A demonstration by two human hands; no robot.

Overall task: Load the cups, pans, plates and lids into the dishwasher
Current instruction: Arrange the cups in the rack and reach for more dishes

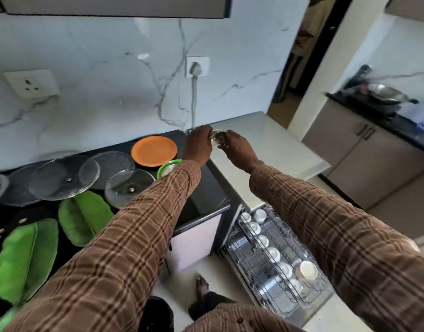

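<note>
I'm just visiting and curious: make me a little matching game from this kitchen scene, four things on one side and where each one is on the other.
Things:
1. orange plate
2. glass cup
3. white cups
4. steel pan

Places:
A. in the dishwasher rack
B. on the far stove
C. on the black counter near the wall
D. between the left hand and right hand

Pairs: 1-C, 2-D, 3-A, 4-B

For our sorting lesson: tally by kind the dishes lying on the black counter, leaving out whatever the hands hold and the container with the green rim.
Clear glass lids with a centre knob: 2
Orange plates: 1
Green leaf-shaped plates: 2
Total: 5
</note>
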